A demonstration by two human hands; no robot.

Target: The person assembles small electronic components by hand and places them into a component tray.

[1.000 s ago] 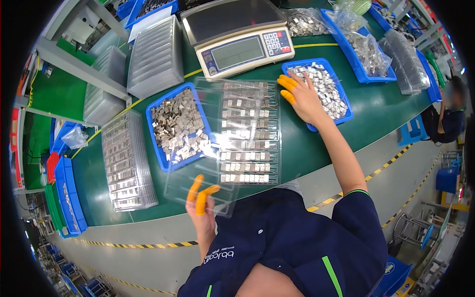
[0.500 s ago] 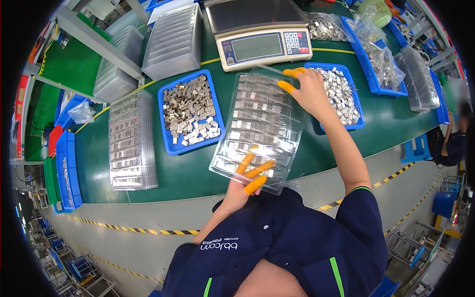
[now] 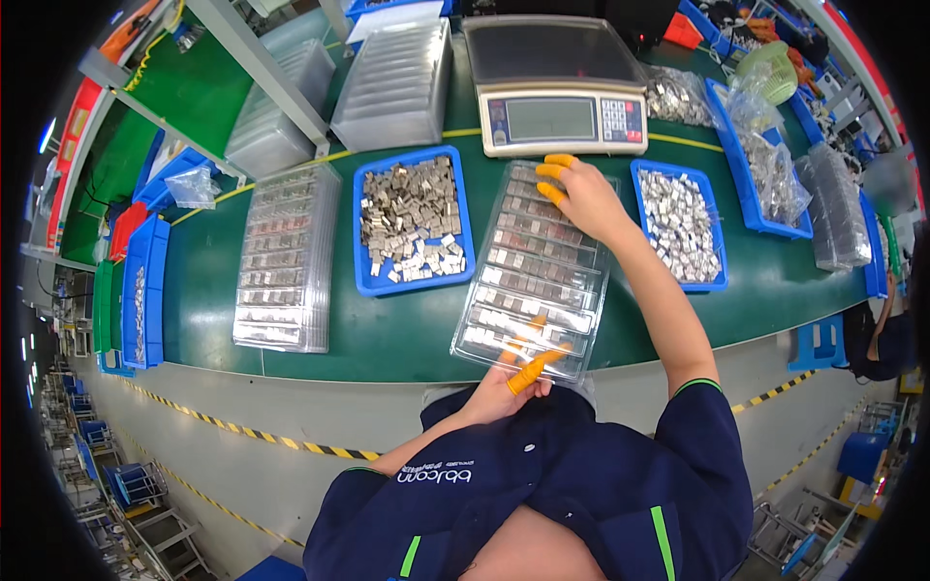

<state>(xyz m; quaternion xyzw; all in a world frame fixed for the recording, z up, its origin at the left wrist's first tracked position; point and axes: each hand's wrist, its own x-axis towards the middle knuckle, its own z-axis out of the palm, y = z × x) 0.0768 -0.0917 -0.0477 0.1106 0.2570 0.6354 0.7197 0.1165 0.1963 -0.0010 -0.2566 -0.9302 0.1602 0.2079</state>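
A clear plastic compartment tray (image 3: 540,259) with rows of small metal parts lies between my hands at the front of the green table, its near end reaching the table's edge. My left hand (image 3: 506,392), in yellow finger cots, grips the near end. At the far right corner my right hand (image 3: 589,201), also in yellow finger cots, holds the rim; its thumb is hard to make out. To the left sits a blue bin (image 3: 414,221) of loose metal parts. Another blue bin (image 3: 682,226), to the right of my right forearm, holds white and silver pieces.
A stack of filled clear trays (image 3: 284,261) stands at left, with empty-looking tray stacks (image 3: 392,85) behind. A weighing scale (image 3: 562,116) is just beyond the held tray. Farther right are a bin with bagged parts (image 3: 765,169) and upright clear trays (image 3: 835,208).
A clear sheet that sat skewed over the tray now lines up with it. The tray seems lower and straighter. My left fingers have shifted along the near end; the whole view has turned slightly.
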